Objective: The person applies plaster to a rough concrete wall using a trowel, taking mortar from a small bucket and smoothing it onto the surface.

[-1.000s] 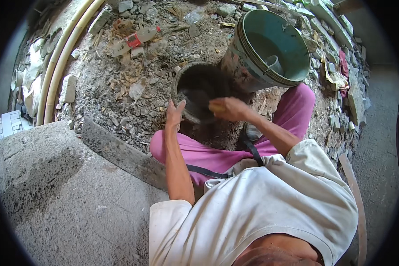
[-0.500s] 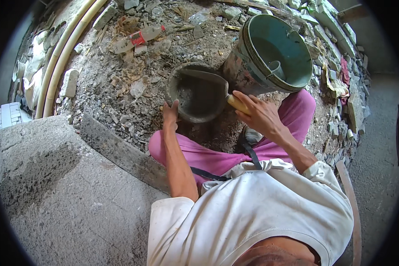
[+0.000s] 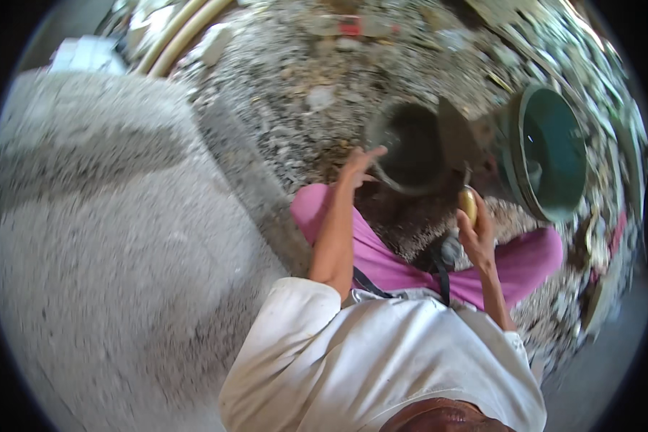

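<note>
My right hand point(image 3: 480, 227) is closed around the wooden handle of a trowel point(image 3: 459, 135), whose broad blade stands tilted at the right rim of a dark round bowl point(image 3: 410, 189). Inside the bowl lies something dark grey, blurred by motion. At the bowl's left rim is my left hand point(image 3: 358, 167), its fingers spread and holding nothing; a fingertip reaches the rim or hovers just by it. A tilted bucket point(image 3: 567, 140), greenish inside, stands to the right of the bowl, with a small pale thing within.
Rubble covers the ground, with a plastic bottle point(image 3: 349, 26) bearing a red label at the far side. A rough grey concrete slab point(image 3: 137, 252) fills the left, edged by a long flat board point(image 3: 248, 173). Two pale pipes point(image 3: 183, 32) run at the far left.
The view has swung left, so everything sits further right. My left hand has loosened from the bowl's rim, its fingers spreading. The trowel has turned from lying across the bowl to its right rim.
</note>
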{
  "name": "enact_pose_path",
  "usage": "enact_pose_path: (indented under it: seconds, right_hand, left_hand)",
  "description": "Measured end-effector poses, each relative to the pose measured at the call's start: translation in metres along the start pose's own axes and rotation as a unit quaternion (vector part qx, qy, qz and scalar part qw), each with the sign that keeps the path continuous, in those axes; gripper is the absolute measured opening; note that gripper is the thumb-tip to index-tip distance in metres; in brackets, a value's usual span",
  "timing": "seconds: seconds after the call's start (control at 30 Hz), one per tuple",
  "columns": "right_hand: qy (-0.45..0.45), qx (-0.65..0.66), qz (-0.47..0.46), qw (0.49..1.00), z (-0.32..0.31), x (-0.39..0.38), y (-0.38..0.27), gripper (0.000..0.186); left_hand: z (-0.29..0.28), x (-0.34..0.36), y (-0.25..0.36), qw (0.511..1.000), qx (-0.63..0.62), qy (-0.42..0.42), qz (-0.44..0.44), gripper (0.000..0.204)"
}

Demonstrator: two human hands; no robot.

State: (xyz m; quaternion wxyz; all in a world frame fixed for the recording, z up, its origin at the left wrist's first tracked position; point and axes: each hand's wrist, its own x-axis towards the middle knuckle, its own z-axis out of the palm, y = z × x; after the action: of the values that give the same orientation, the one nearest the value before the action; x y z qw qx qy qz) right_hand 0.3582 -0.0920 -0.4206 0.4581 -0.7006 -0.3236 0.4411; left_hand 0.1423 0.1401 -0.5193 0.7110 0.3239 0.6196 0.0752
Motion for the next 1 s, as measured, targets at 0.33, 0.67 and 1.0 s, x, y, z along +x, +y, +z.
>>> enact_pose_path:
  seconds: [0.33, 0.67, 1.0]
  right_hand:
    - [-0.100, 0.330, 0.220, 0.913, -0.052, -0.028, -0.198, 0.041]
    - [-0.182, 0.287, 0.327, 0.882, -0.035, -0.111, -0.424, 0.036]
    - [-0.439, -0.211, -0.067, 0.871, 0.076, -0.057, -0.599, 0.044]
  left_hand:
    - [0.025, -0.073, 0.008, 0.985, -0.028, 0.153, -0.068, 0.061]
    - [-0.051, -0.351, 0.078, 0.928, -0.162, 0.329, -0.067, 0.065]
    - [-0.171, -0.561, 0.131, 0.873, -0.040, 0.485, -0.036, 0.079]
